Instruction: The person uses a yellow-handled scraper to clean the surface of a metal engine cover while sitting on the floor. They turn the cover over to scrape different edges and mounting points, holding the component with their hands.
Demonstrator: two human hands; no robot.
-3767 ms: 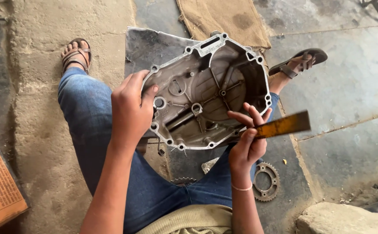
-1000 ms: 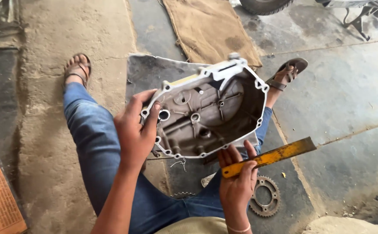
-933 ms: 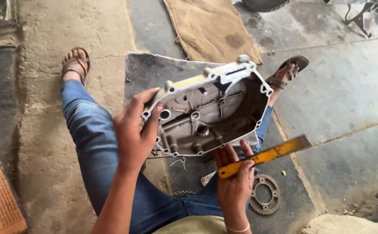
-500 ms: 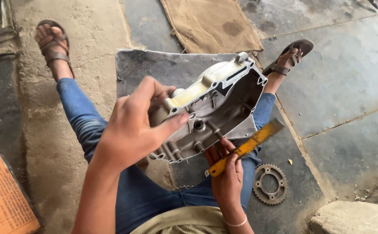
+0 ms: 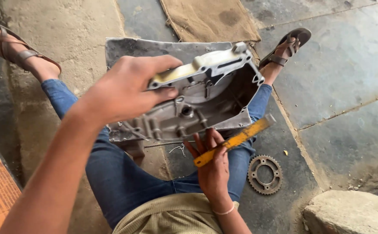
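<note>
Tilted further up on edge over the lap, the metal engine cover (image 5: 202, 99) is gripped along its far-left rim by the left hand (image 5: 126, 91), while the right hand (image 5: 213, 162) clasps a yellow scraper (image 5: 234, 141) beneath, best kept flat against the rim.

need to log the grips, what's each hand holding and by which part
Left hand grips the engine cover by its upper rim. Right hand holds the yellow scraper near its lower end.

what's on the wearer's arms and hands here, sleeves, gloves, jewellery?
Both forearms are bare: no sleeves in view, no gloves. The right hand has a thin pale bangle at the wrist. The left hand shows no ring, band or watch. Fingers look grimy.
</note>
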